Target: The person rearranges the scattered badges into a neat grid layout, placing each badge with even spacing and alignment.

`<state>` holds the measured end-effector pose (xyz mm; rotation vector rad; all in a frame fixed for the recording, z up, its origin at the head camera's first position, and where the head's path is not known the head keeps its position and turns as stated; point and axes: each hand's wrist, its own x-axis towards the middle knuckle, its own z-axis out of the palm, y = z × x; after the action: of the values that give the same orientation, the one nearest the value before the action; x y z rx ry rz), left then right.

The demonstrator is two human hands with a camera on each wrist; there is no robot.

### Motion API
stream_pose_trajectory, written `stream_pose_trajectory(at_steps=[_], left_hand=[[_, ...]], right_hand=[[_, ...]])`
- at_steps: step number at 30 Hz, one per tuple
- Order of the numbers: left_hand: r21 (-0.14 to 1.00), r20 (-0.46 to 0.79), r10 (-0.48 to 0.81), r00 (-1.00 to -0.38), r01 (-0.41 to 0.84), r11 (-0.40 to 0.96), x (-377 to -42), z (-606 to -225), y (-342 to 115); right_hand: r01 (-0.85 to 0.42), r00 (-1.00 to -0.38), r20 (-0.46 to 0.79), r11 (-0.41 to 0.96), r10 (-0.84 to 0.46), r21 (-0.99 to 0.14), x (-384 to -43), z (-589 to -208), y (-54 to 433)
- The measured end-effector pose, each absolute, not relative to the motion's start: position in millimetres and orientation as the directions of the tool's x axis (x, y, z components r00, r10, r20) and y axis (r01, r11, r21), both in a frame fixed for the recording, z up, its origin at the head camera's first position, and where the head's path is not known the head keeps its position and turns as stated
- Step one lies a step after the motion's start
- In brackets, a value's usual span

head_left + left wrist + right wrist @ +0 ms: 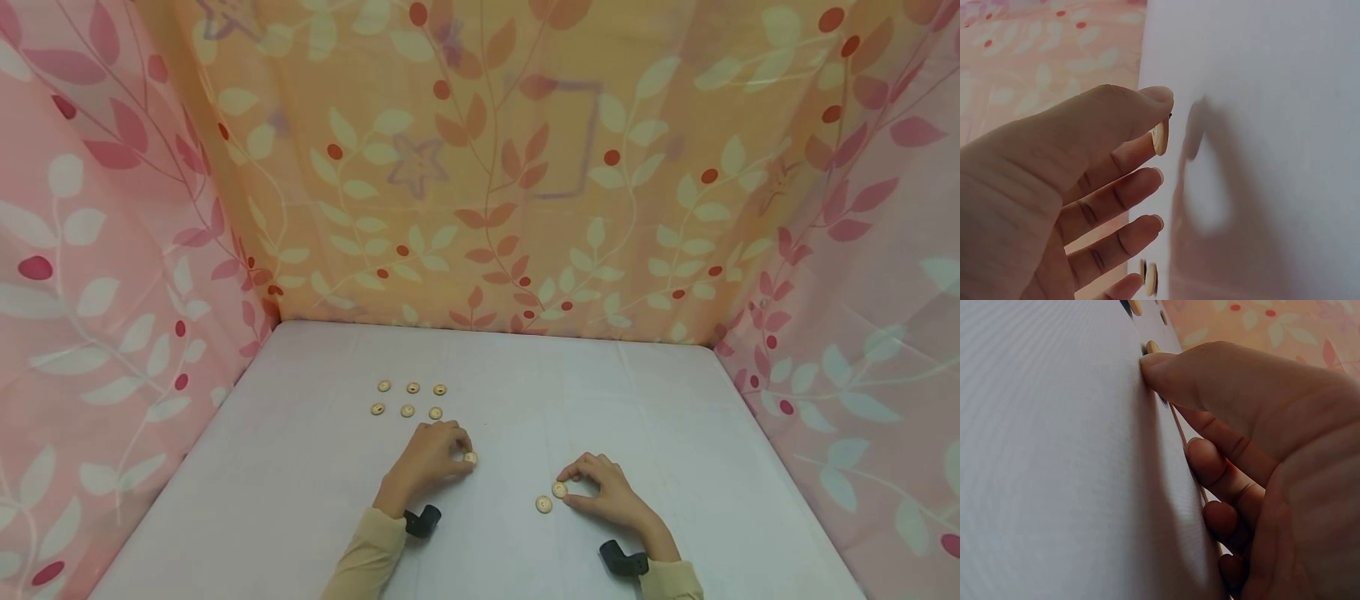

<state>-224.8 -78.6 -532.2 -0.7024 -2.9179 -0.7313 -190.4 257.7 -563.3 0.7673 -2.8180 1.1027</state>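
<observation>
My left hand pinches a small round tan disc between thumb and forefinger. In the left wrist view that disc is seen nearly edge-on, apart from its shadow on the white surface. To the right, my right hand pinches another tan disc between thumb and forefinger, low at the white table. Just beside it, toward the front left, lies a further disc. In the right wrist view the thumb partly hides the disc.
Beyond my left hand several similar discs lie in two rows, among them a back-row disc and a front-row disc. Some carry dark marks. Leaf-patterned cloth walls the table at the back and both sides.
</observation>
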Motion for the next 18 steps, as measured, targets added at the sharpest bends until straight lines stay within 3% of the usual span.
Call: stream_pose_trajectory(at_steps=[18], left_hand=[[0.451,0.165,0.292,-0.942,0.336,0.827,-232,-535,-108]], right_hand=[[-0.444,-0.881,0.185,0.629,-0.435,-0.638,-191,-566,259]])
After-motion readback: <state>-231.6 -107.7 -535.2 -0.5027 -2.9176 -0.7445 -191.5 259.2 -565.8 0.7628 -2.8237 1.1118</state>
